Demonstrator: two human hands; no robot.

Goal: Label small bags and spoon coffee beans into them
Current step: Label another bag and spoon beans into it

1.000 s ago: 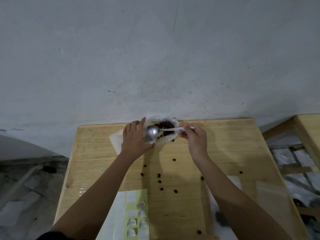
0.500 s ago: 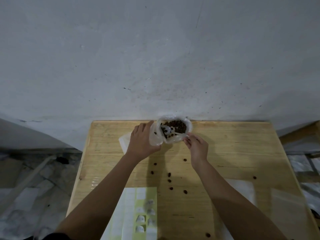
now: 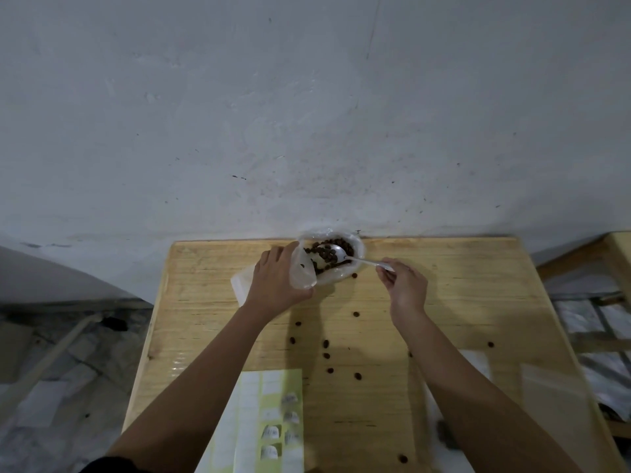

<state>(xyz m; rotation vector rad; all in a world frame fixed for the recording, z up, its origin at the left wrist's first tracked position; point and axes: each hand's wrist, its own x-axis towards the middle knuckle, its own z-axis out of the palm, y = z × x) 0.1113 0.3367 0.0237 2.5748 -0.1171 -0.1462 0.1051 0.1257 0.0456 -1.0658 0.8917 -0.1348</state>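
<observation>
On the wooden table (image 3: 461,285), a clear bag (image 3: 358,254) holds dark coffee beans (image 3: 344,245).

Light: dim, even | Shadows: soft patches mid-table (image 3: 471,285) | Distortion: wall (image 3: 307,114) and table edges bow at left, right | Focus: near label sheet (image 3: 269,421) blurred, far end sharper

Glossy metal spoon (image 3: 333,253), wooden table (image 3: 461,302)
</observation>
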